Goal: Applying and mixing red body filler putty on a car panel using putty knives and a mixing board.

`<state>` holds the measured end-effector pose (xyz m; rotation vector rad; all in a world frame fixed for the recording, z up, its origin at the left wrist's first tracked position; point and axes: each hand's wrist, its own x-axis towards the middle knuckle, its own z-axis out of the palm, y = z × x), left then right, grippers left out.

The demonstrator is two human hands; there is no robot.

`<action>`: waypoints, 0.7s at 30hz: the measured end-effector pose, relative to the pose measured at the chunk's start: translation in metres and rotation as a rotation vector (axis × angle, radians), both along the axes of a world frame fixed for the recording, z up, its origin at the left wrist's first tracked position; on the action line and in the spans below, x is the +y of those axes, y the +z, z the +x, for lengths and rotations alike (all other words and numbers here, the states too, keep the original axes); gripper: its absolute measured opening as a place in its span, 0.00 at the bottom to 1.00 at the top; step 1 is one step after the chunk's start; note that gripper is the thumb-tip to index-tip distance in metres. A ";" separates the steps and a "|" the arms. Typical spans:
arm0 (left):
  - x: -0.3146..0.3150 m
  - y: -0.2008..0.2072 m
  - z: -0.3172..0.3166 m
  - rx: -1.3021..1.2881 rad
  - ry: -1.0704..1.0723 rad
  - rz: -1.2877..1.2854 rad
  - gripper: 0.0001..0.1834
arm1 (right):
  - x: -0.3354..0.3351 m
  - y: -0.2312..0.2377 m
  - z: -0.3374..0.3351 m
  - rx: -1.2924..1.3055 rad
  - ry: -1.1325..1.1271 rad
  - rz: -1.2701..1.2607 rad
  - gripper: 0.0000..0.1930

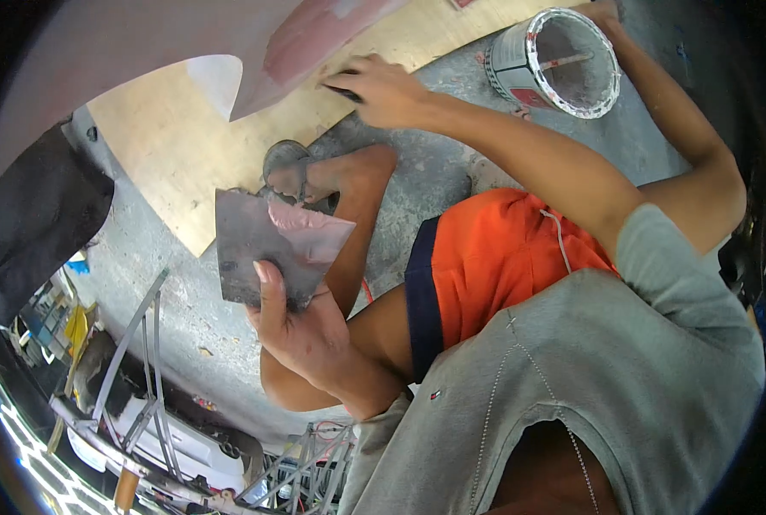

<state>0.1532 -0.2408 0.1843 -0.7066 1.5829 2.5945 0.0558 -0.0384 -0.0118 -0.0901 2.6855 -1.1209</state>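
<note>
My left hand [301, 330] grips a dark, thin square mixing board [250, 236], thumb on top and fingers beneath. Soft pink putty [301, 219] is smeared over the board's far right part. Out in front, my right hand [378, 90] is closed round a small black spreader [345, 92]; only its dark edge shows between the fingers. That hand is beside the lower edge of a large curved grey panel [142, 51], close to a patch of dull pink filler [305, 43]. A pale, pointed area lies along the panel's cut-out edge.
A plywood sheet [155, 163] lies on the grey concrete floor [185, 318] under the panel. At the far right, a paint-crusted bucket [533, 69] holds a stick. My sandalled foot [293, 172] rests by the plywood. Metal frames [147, 378] and a dark cover [39, 206] are at left.
</note>
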 end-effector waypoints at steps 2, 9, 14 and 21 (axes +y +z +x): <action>0.005 -0.002 0.000 -0.020 -0.002 0.073 0.21 | -0.012 -0.045 -0.034 0.165 -0.031 0.138 0.27; -0.014 -0.009 0.006 -0.013 0.044 0.155 0.22 | -0.066 -0.040 -0.094 0.131 -0.045 0.284 0.20; -0.004 -0.009 -0.001 -0.044 -0.026 0.214 0.24 | -0.053 -0.065 -0.086 0.268 0.074 0.330 0.21; 0.006 -0.016 -0.008 -0.119 -0.005 0.110 0.24 | 0.024 -0.004 0.021 0.030 0.077 -0.058 0.28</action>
